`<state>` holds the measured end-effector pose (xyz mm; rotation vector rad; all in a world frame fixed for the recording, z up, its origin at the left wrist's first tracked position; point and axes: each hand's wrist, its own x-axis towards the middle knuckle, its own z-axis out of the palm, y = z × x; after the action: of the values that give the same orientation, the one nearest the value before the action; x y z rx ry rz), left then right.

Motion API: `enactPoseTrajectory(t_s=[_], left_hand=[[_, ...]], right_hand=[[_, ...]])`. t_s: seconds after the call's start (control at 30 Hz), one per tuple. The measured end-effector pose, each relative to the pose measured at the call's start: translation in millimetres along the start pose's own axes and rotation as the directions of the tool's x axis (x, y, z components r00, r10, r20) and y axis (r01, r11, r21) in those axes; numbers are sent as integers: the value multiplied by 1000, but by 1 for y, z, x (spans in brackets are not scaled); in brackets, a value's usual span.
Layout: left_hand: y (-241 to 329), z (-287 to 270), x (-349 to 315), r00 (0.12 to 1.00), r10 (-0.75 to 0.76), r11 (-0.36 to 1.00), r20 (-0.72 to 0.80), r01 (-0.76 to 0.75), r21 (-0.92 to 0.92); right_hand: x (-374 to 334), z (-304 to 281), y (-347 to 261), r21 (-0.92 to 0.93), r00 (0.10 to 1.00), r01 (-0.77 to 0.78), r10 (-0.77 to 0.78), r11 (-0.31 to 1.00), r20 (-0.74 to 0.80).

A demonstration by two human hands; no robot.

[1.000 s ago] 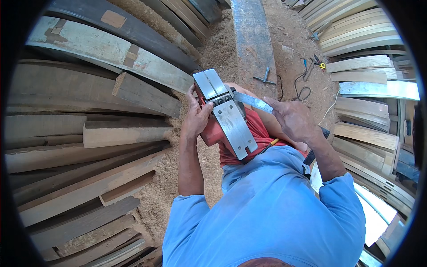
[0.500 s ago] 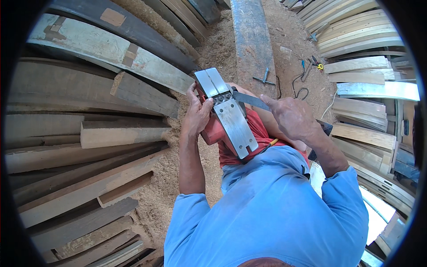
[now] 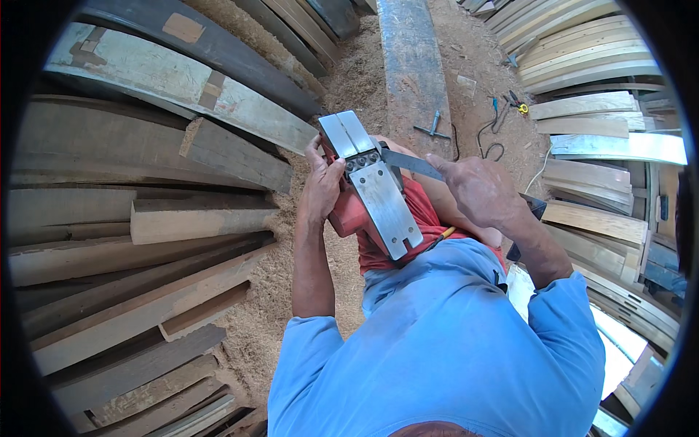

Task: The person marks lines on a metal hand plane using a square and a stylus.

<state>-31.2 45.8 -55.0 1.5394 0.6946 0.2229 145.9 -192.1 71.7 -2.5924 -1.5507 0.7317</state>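
Observation:
An electric hand planer (image 3: 382,200) with a red body lies sole up over my lap, its two silvery plates facing me. My left hand (image 3: 321,186) grips its left side, with the thumb by the cutter gap where a row of bolts shows. In my right hand (image 3: 480,188) is a flat grey metal strip (image 3: 413,163), the index finger stretched along it. The strip's far end meets the planer's right side near the cutter gap. Whether it is a file or a blade I cannot tell.
Stacked timber (image 3: 196,218) lines the left, and more boards (image 3: 590,62) stand on the right. Ahead lies a long worn plank (image 3: 415,73) with a T-shaped metal tool (image 3: 433,127) by it. Yellow-handled pliers (image 3: 521,108) and a dark cord (image 3: 486,142) lie on the sawdust floor.
My right hand has shifted slightly to the right with the metal strip. The planer and my left hand stay nearly where they were.

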Motion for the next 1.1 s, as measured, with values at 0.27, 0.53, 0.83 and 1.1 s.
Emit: enactPoseTrajectory(t_s=[0.27,0.53,0.83,1.1], left_hand=[[26,2,-8,990,-138,989,30,136,54],[2,3,-4,999,46,987,-11,-44,155],[29,8,-12,999,-12,990,51,4,144],[14,7,-4,999,-19,999,31,18,38]], right_hand=[[0,-2,5,41,998,-20,23,999,-58],[52,69,80,747,966,1,192,665,-173],[68,188,61,646,908,-22,286,763,-306],[61,183,80,487,958,-102,218,868,-188]])
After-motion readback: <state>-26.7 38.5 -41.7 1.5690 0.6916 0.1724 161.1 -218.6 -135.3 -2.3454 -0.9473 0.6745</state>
